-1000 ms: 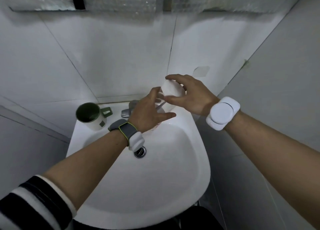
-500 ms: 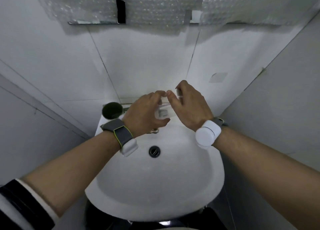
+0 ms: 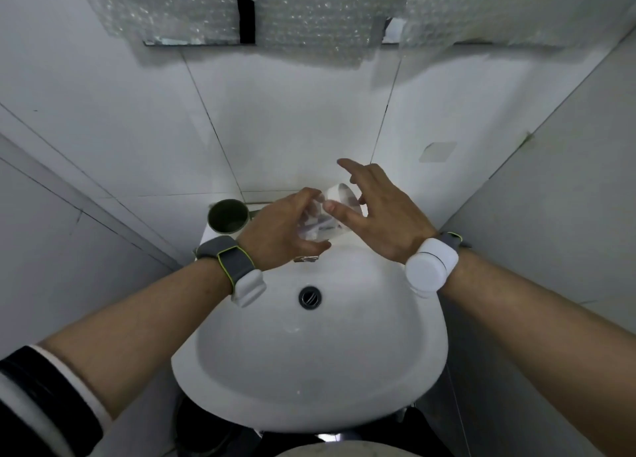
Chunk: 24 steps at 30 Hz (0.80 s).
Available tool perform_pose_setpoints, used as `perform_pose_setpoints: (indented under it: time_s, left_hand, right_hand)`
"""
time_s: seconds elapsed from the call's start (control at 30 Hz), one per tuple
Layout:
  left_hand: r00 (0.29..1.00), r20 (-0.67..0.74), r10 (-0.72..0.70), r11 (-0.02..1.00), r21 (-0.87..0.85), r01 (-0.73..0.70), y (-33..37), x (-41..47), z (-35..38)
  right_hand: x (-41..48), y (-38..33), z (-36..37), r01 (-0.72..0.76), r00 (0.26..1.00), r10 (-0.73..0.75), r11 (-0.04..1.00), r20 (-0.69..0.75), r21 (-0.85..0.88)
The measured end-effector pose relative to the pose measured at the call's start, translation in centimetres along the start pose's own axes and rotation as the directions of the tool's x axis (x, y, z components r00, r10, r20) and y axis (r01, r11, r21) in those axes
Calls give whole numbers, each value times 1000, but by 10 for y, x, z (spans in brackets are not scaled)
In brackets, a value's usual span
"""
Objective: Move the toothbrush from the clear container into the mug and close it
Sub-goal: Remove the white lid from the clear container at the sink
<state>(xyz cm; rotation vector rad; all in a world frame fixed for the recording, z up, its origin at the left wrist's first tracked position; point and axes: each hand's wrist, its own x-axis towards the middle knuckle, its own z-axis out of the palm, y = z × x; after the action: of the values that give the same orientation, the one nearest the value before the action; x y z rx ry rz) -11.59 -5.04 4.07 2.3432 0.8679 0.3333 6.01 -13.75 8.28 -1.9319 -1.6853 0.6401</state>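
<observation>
A: Hands first. What do you have?

B: I see my left hand (image 3: 285,229) wrapped around the clear container (image 3: 318,227), fingers (image 3: 309,195) curled over its far side and thumb under the near edge, holding it above the back rim of the sink (image 3: 309,370). My right hand (image 3: 382,215) sits at the container's white cap (image 3: 342,196); its thumb touches the cap's edge, while the other fingers (image 3: 347,164) are spread and lifted off it.

A: Is the cap on or off?

B: I cannot tell. It tilts at the mouth of the container, but the seam is blurred.

A: Toothbrush?

B: I make out a pale shape inside the clear container, between the two hands; I take it for the toothbrush (image 3: 320,227), though it is too smeared to read which end is which.

A: Mug?

B: Mug (image 3: 228,220) stands upright on the sink's back left corner, dark green, open side up, just left of my left wrist and apart from the container. Nothing shows inside it from here.

A: Anything else?

B: I see a drain (image 3: 309,297) in the middle of the basin, and a band (image 3: 229,260) on the left wrist and a white round device (image 3: 430,272) on the right. Bubble wrap (image 3: 309,12) covers the mirror on the tiled wall above.
</observation>
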Motion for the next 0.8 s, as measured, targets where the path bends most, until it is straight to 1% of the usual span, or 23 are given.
perform_pose_setpoints:
  time_s: [0.13, 0.2, 0.27, 0.3, 0.33, 0.37, 0.4, 0.47, 0.53, 0.6, 0.67, 0.7, 0.73, 0.8]
  left_hand:
    - [1000, -19, 10, 1000, 10, -10, -1, -1, 3]
    - [1000, -30, 9, 1000, 12, -9, -1, -1, 4]
    - [1000, -31, 2, 1000, 7, -2, -3, -2, 5]
    - [1000, -30, -4, 1000, 1, 4, -4, -3, 6]
    - [999, -31, -9, 1000, -4, 9, -5, -4, 7]
    - [999, -34, -13, 1000, -4, 13, -6, -5, 8]
    - [999, -37, -17, 1000, 2, 17, -7, -6, 9]
    - [999, -46, -24, 999, 21, 25, -7, -7, 11]
    - [998, -58, -22, 999, 35, 24, -6, -8, 13]
    - [998, -63, -12, 999, 47, 14, -5, -9, 14]
    - [998, -63, -6, 999, 53, 10, -3, -9, 16]
    - [998, -62, -5, 998, 56, 9, -3, -9, 16]
    - [998, -61, -5, 998, 59, 9, -3, -9, 17]
    - [998, -57, -9, 999, 49, 12, -4, -10, 17]
  right_hand:
    - [2, -3, 3, -75, 996, 77, 997, -42, 35]
    - [3, -4, 5, -68, 997, 71, 995, -41, 72]
    - [2, -1, 5, 9, 1000, -11, 984, 8, 178]
    - [1, 1, 3, 58, 995, -74, 973, 61, 225]
    - [0, 4, 1, 85, 985, -121, 960, 122, 265]
    - [-1, 5, -1, 77, 975, -136, 949, 176, 307]
    - [-1, 6, -3, 42, 972, -119, 936, 201, 349]
    - [-1, 7, -4, -29, 987, -34, 923, 157, 385]
    - [0, 5, -2, -110, 990, 68, 916, 120, 385]
    - [1, 3, 3, -210, 977, 175, 900, 125, 383]
    - [2, 3, 8, -264, 964, 238, 901, 117, 343]
    - [2, 3, 9, -252, 968, 231, 915, 103, 315]
    - [2, 4, 8, -214, 976, 193, 926, 98, 311]
    - [1, 6, 3, -101, 986, 46, 928, 158, 359]
